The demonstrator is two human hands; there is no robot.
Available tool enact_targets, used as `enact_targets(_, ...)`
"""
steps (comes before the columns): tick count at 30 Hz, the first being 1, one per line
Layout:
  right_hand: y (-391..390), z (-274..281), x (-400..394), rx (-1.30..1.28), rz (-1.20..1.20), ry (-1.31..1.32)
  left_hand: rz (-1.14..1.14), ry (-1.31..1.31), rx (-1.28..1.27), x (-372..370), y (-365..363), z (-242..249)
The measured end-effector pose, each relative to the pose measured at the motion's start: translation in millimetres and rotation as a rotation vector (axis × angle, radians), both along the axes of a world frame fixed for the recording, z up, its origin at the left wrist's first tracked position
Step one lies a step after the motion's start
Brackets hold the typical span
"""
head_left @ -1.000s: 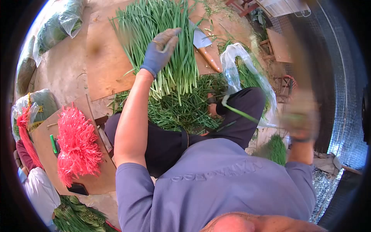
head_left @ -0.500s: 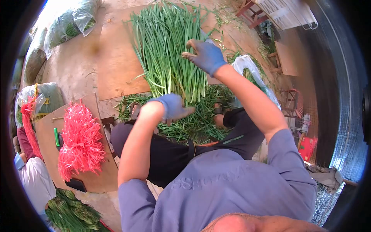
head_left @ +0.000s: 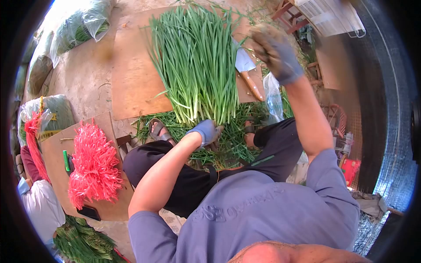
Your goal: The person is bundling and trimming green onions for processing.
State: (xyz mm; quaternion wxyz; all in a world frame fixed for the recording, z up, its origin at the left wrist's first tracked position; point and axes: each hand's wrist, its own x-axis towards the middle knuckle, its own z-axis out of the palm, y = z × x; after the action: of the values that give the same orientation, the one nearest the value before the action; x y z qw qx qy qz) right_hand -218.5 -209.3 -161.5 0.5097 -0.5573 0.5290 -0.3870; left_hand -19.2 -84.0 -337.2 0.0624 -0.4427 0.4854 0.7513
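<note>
A thick bundle of garlic chives [head_left: 197, 57], with long green leaves and pale stem ends, lies on a wooden board [head_left: 138, 83]. My left hand [head_left: 206, 133], in a blue and grey glove, is at the near stem ends. Its fingers look stretched out and partly hidden, and I cannot make out whether they press on the stems. Raised to the right of the bundle is my gloved right hand [head_left: 277, 52], blurred, with fingers apart and nothing visible in them. Below it a wood-handled knife [head_left: 251, 81] lies at the board's right side.
Loose green leaves [head_left: 228, 142] cover the ground between my feet. Red plastic ties [head_left: 94, 164] and a phone [head_left: 89, 213] are on a board at left. Bagged greens [head_left: 83, 28] lie back left; a white crate [head_left: 326, 17] stands back right. Another person's white sleeve [head_left: 41, 204] shows at lower left.
My right hand has lifted away from the chives, up and to the right, leaving the knife in plain view. My left hand has shifted right and slightly nearer me along the stem ends.
</note>
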Motion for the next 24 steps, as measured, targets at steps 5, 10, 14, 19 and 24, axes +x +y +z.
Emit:
enact_targets(5, 83.9, 31.9, -43.9, 0.755, 0.68, 0.155, 0.522, 0.391, 0.297, 0.4, -7.3, 17.5)
enact_targets(10, 167.6, -73.1, -56.2, 0.319, 1.211, 0.903, 0.732, 0.532, 0.246, -5.8, 16.8, 21.9)
enact_targets(14, 159.0, -92.9, -59.4, 0.304, 0.837, 0.826, 0.772, 0.413, 0.293, 4.6, 53.0, 18.7)
enact_targets(19, 164.2, -92.0, -45.1, 0.643, 0.78, 0.438, -0.429, 0.045, -0.37, 25.4, 76.3, 46.1)
enact_targets(24, 181.2, -121.3, -20.3, -0.331, 0.714, 0.987, -0.625, -0.306, -0.729, 25.6, 60.6, 76.4)
